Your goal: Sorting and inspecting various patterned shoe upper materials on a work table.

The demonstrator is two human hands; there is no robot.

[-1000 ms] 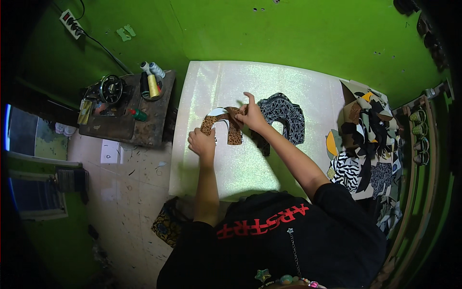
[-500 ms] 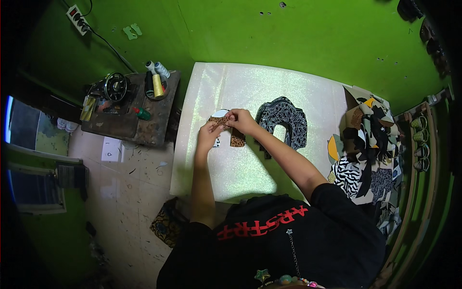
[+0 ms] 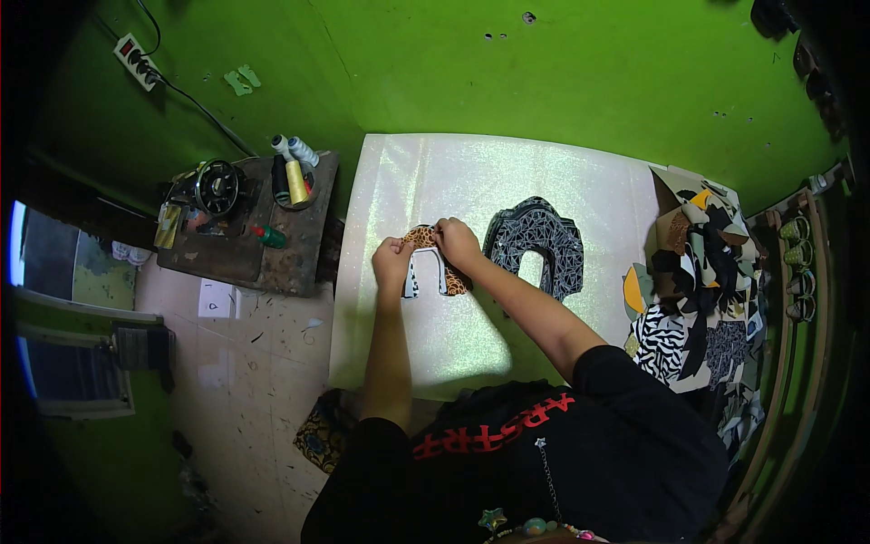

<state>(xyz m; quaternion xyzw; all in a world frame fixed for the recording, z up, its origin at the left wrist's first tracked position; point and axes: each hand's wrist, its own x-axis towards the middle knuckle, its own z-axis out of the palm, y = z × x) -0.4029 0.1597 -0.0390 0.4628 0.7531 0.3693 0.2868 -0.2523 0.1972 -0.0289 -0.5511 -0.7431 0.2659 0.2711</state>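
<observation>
- We see bold red lettering [image 3: 485,439] in angular capitals across the black shirt [image 3: 625,453] that the person wears; its row climbs toward the right.
- We make out small dark marks on the white sheet [image 3: 217,299] on the floor [image 3: 249,381], too small for us to tell whether they are characters.
- We notice a tiny dark caret-like mark [image 3: 776,58] high on the green wall [image 3: 625,72], at the right; we cannot tell whether it is writing.

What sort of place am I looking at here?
Probably a small sewing workshop, perhaps for footwear: there's a sewing machine, cones of thread and a heap of material scraps.
</observation>
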